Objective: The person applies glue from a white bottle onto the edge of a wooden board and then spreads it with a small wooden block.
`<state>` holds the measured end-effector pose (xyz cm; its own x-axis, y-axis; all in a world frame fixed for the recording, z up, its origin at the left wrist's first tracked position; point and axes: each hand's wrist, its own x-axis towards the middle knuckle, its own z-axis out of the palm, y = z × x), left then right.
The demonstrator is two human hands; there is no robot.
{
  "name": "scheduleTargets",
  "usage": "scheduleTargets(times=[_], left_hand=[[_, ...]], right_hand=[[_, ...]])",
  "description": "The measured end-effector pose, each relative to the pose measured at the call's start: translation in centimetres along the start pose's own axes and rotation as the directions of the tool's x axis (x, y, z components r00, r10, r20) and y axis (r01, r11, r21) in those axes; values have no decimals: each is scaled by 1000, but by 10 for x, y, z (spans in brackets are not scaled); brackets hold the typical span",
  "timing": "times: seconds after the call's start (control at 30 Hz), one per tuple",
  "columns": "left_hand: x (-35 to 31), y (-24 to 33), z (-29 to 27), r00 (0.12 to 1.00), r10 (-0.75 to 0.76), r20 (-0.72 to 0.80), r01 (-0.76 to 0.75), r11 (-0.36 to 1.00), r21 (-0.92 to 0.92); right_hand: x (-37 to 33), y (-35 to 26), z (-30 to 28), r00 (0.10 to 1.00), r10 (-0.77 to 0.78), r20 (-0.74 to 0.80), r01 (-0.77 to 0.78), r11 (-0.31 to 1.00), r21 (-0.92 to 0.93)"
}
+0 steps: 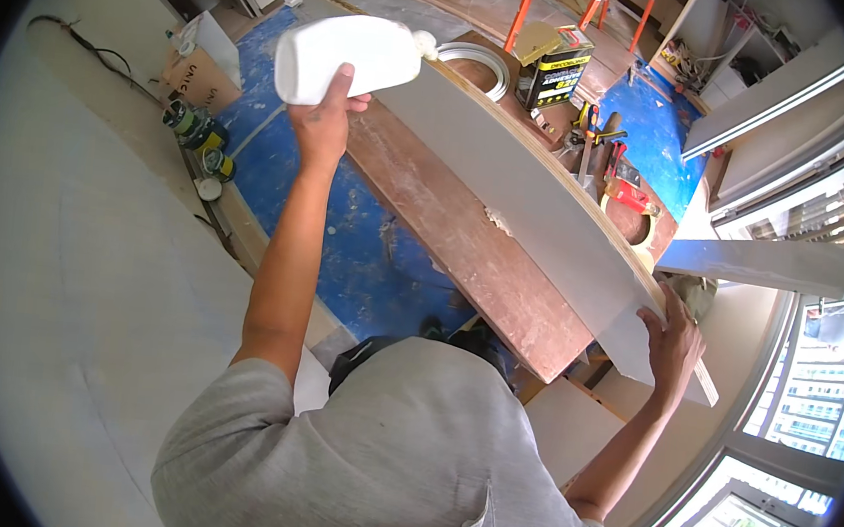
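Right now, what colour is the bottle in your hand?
White, the bottle held in the left hand; the head view shows it.

This is a room under renovation, used as a makeshift carpentry site. Around the long wooden plank (464,237) lie blue floor sheeting (362,258), a glue can (554,69) beyond its far end, orange ladder legs (525,7) behind that, hand tools (611,170) to its right, and tape rolls (197,133) to its left.
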<state>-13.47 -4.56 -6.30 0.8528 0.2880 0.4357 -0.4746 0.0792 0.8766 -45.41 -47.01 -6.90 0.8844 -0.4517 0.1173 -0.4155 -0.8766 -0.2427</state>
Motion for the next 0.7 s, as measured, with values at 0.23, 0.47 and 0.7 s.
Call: scheduleTargets(times=[0.23,0.47,0.7], left_hand=[[10,1,4,996,68,57,-73,992,103],[-1,10,9,996,53,70,-62,990,127],[-24,24,17,980,65,186,-78,995,64]], right_hand=[[1,8,6,997,-58,-48,60,997,41],[1,2,1,1000,16,1,-16,999,41],[2,1,-1,1000,21,16,-22,998,60]])
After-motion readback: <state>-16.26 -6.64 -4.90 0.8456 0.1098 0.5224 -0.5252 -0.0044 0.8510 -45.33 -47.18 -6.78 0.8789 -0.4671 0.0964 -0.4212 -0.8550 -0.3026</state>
